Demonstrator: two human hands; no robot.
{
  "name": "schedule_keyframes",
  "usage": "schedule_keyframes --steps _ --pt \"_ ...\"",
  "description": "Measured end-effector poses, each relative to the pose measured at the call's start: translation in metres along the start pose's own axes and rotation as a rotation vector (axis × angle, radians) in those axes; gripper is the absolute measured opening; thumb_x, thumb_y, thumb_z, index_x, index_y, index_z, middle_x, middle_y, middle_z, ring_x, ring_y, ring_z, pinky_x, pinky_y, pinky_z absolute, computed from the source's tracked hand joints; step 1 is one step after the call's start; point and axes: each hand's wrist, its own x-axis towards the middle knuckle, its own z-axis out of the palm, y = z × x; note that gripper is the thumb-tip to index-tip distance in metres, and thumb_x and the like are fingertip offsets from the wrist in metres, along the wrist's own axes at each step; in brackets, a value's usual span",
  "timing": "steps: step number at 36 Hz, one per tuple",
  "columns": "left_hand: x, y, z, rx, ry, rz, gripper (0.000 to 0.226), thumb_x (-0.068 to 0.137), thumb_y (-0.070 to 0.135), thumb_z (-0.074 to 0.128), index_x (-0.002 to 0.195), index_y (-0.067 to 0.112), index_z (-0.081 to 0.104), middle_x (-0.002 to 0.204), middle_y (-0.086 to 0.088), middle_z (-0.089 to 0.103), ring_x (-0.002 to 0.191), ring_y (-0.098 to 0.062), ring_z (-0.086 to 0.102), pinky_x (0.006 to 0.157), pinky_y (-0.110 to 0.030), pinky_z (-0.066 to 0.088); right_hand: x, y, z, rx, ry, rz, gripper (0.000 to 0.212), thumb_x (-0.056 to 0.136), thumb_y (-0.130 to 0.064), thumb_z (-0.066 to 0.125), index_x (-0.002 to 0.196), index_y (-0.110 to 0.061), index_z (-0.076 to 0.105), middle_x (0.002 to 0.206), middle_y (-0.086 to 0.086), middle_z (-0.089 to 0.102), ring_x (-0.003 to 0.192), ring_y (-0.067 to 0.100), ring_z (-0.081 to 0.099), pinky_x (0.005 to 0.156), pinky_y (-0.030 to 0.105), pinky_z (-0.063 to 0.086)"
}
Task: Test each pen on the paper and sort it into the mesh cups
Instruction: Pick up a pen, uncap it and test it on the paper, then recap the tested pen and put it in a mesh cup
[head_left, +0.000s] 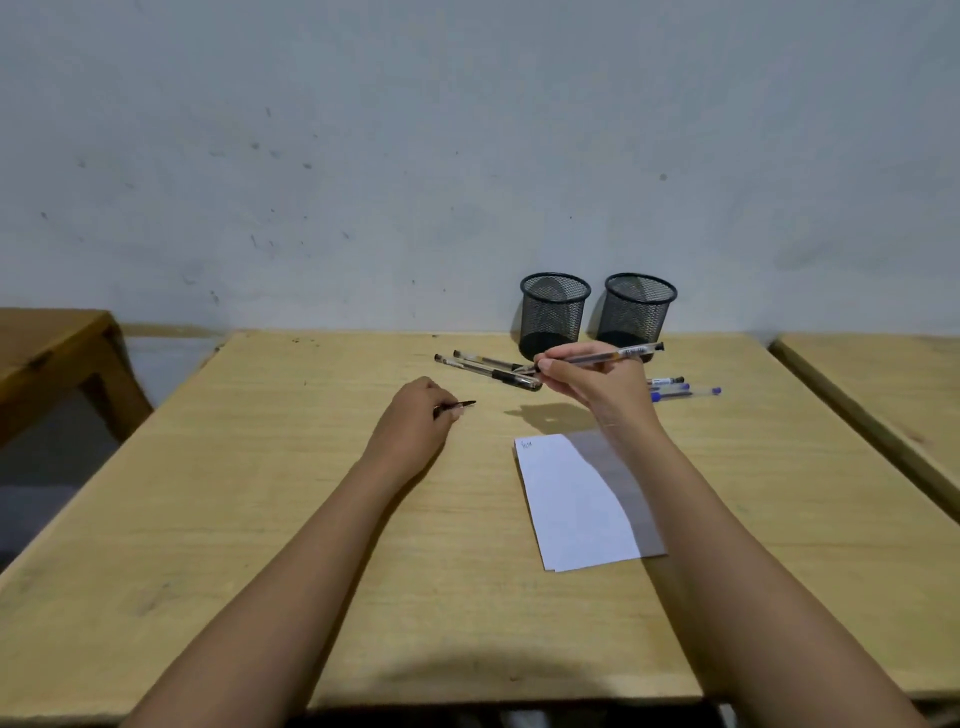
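My right hand (587, 382) grips a clear-barrelled pen (623, 354) held level above the table, in front of the two black mesh cups (554, 312) (638, 312), which stand side by side at the far edge. My left hand (415, 421) rests on the wood and pinches a small black pen cap (462, 406). A white sheet of paper (566, 504) lies below my right hand, with a small scribble at its top left corner. Two black pens (485, 368) lie left of my right hand. Blue-capped pens (685, 391) lie to its right.
The wooden table (260, 493) backs onto a pale wall. A second wooden table (47, 353) stands at the far left and another wooden surface (883, 395) runs along the right, past a narrow gap.
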Motion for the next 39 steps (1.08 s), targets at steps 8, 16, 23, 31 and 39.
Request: schedule_keyframes --steps 8,16,23,31,39 --pt "-0.005 0.019 -0.002 -0.541 0.053 -0.055 0.011 0.080 0.016 0.072 0.091 0.019 0.072 0.089 0.002 0.071 0.083 -0.012 0.065 0.073 -0.014 0.048 -0.003 0.010 0.001 -0.053 -0.012 0.008 0.013 0.072 0.005 0.072 0.083 0.007 0.067 0.075 0.016 0.069 0.068 0.020 0.068 0.070 0.023 0.058" --pt "-0.014 0.033 -0.003 -0.815 0.030 -0.089 0.018 0.073 0.011 0.078 0.088 0.019 0.075 0.086 0.000 0.072 0.082 -0.012 0.063 0.084 -0.042 0.054 -0.006 0.012 0.004 -0.042 -0.007 0.007 0.009 0.072 0.003 0.073 0.079 0.002 0.068 0.075 0.018 0.068 0.068 0.021 0.068 0.071 0.024 0.058" --pt "-0.018 0.051 -0.011 -0.972 0.019 -0.034 0.021 0.071 -0.002 0.075 0.088 0.010 0.074 0.080 0.002 0.075 0.079 -0.008 0.068 0.073 -0.017 0.051 -0.011 0.007 0.005 0.035 -0.073 0.055 0.019 0.072 0.005 0.072 0.089 0.011 0.066 0.079 0.019 0.068 0.071 0.022 0.069 0.073 0.024 0.057" --pt "-0.021 0.056 -0.012 -1.106 0.107 -0.026 0.016 0.072 -0.004 0.073 0.086 0.004 0.072 0.077 0.001 0.074 0.074 -0.009 0.068 0.071 -0.017 0.052 -0.016 0.004 0.009 0.130 -0.083 0.027 0.016 0.070 0.007 0.071 0.085 0.003 0.067 0.071 0.009 0.072 0.069 0.021 0.069 0.068 0.023 0.056" --pt "-0.009 0.056 -0.018 -0.972 0.079 -0.004 0.017 0.070 -0.002 0.075 0.084 0.007 0.073 0.078 0.000 0.074 0.079 -0.011 0.069 0.080 -0.022 0.055 -0.015 0.000 0.007 0.109 -0.119 0.020 0.009 0.075 0.004 0.068 0.083 0.000 0.066 0.072 0.007 0.072 0.071 0.019 0.069 0.072 0.022 0.056"
